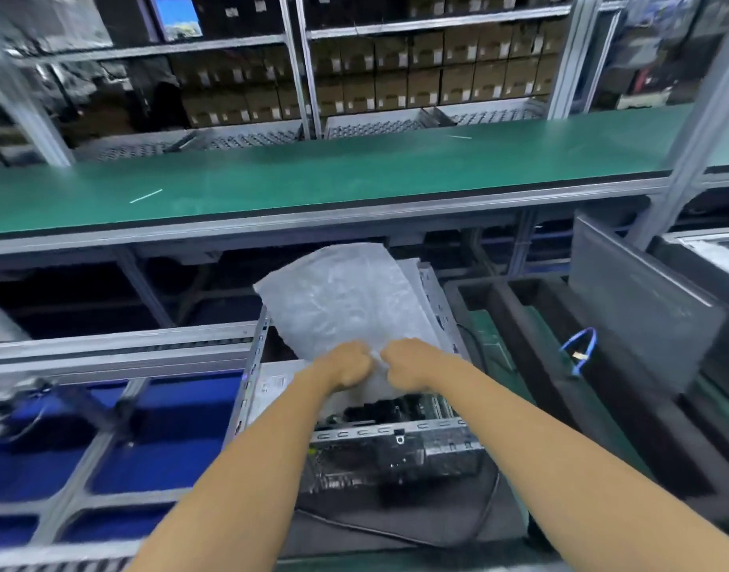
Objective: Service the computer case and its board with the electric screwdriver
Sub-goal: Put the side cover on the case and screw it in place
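An open metal computer case (247, 390) lies in front of me, with its board (379, 410) partly visible inside. A translucent plastic bag (346, 303) stands up over the case and hides much of the interior. My left hand (348, 365) and my right hand (410, 363) sit side by side and both pinch the bag's lower edge with curled fingers. No electric screwdriver shows clearly in this view.
A green conveyor belt (354, 175) runs across behind the case, with shelves of boxes (437, 72) beyond. Blue bins (168, 443) lie under a metal frame at the left. A dark panel (643, 307) and a blue cable (581, 348) are at the right.
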